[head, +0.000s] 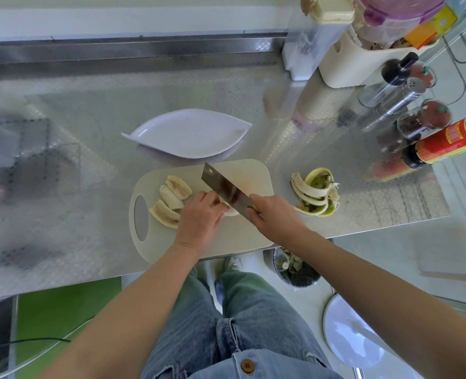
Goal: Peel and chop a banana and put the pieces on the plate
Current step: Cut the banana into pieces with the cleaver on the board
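While pinning the banana piece (232, 212) to the cutting board (242, 237) with curled left hand (199, 218) fingers (212, 198), gripping the cleaver (226, 190) in the right hand (274, 216), blade against it. Cut slices (171, 200) at nine o'clock on the board; plate (188, 135) at twelve; bin (297, 272) at five holding scraps.

Both forearms reach forward, left hand (199, 216) curled on the banana (232, 213), right hand (274, 214) gripping the knife (223, 190).

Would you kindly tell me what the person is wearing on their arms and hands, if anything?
The left hand and the right hand are bare: no gloves, and no ring, watch or bracelet that I can see. Both arms are uncovered as well, with no sleeve in view anywhere up to the picture's lower edge.
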`<state>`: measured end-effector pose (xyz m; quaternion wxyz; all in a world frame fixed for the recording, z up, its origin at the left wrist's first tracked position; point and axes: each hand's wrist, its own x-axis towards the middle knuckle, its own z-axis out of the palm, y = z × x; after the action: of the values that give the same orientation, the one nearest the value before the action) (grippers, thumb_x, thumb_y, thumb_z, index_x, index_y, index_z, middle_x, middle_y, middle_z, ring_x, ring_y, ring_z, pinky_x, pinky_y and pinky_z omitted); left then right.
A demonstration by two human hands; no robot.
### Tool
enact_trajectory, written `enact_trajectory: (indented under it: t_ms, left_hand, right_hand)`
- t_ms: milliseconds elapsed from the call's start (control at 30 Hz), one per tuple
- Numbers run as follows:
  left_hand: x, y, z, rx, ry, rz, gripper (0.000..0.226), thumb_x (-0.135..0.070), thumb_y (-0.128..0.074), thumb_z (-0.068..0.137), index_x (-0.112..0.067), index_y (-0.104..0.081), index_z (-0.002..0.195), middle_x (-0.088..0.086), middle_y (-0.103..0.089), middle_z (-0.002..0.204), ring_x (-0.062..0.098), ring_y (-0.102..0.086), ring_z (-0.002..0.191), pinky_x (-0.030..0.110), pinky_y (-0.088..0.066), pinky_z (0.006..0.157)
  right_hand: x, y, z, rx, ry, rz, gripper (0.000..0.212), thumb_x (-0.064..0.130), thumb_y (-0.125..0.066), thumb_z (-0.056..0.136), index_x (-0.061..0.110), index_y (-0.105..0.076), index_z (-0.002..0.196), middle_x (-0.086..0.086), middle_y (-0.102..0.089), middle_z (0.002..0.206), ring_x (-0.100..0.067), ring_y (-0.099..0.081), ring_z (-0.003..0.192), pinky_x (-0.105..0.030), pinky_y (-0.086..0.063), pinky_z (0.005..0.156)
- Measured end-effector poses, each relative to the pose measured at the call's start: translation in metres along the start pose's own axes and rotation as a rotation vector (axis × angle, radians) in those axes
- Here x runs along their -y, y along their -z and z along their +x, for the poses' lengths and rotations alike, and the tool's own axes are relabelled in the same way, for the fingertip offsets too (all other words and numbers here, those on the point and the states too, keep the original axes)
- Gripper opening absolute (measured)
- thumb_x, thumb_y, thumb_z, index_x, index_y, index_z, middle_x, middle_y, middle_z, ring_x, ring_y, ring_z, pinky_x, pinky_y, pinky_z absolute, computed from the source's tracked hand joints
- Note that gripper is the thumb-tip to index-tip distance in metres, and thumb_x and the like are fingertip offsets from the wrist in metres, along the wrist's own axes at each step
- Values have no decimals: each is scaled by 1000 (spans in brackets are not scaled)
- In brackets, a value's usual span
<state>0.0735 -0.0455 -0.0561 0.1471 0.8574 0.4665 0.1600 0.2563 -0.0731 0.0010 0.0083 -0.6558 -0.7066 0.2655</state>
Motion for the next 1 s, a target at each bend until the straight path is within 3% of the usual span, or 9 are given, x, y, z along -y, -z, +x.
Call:
enact_trajectory:
  t_ms: [133, 300, 567, 767, 1000]
  left_hand:
    - [0, -1, 0, 8, 12, 3, 15, -7, -77, 70, -16, -72, 80, 4, -59, 80, 25, -54, 73, 32, -45, 59]
    - [0, -2, 1, 8, 7, -6, 15, -5, -76, 71, -16, -72, 81, 4, -58, 78, 25, -53, 71, 33, -44, 56]
    - [-1, -3, 2, 6, 5, -17, 15, -6, -78, 71, -15, -72, 82, 4, -56, 77, 24, -52, 69, 32, -45, 54]
    - [-3, -1, 5, 17, 15, -12, 20, -5, -80, 68, -17, -73, 82, 3, -59, 78, 24, -54, 71, 31, -46, 55]
    - [-4, -2, 5, 25, 20, -9, 20, -5, -80, 67, -17, -72, 82, 3, -60, 80, 25, -54, 72, 32, -45, 54]
  right_hand:
    - [-1, -3, 1, 5, -6, -28, 12, 24, -41, 99, 16, -47, 91, -6, -54, 76, -23, -47, 64, -30, -36, 56]
    - [0, -16, 1, 6, -40, -6, 15, 27, -42, 100, 21, -36, 87, -8, -57, 80, -23, -43, 66, -30, -33, 58]
    - [-3, -8, -2, -80, -68, 110, 18, 23, -46, 97, 12, -43, 83, -8, -50, 70, -29, -45, 63, -31, -29, 57]
    - [-5, -3, 2, -33, -23, 37, 19, 25, -45, 97, 10, -56, 96, -10, -61, 77, -26, -55, 65, -37, -49, 59]
    - [-3, -4, 1, -3, -30, -16, 16, 25, -42, 98, 13, -52, 95, -7, -56, 75, -25, -51, 65, -34, -43, 56]
